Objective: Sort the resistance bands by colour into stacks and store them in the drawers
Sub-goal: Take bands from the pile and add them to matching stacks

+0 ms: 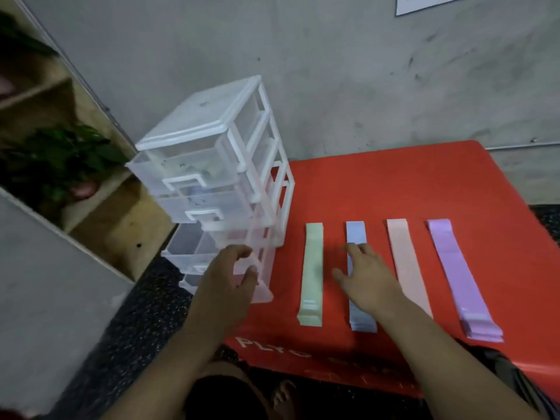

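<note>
Head view: the right hand is palm-down, fingers spread, over the pale blue stack of flat resistance bands, whose long axis runs from the near edge of the red foam mat toward its far edge. The left hand, fingers curled (grip not discernible), is at the lower drawers of the translucent white plastic drawer tower on the mat's left edge. A grey concrete wall stands behind.

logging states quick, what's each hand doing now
Left hand: curved by the clear plastic drawer unit, grip cannot be told
Right hand: open, over the pale blue band stack
</note>
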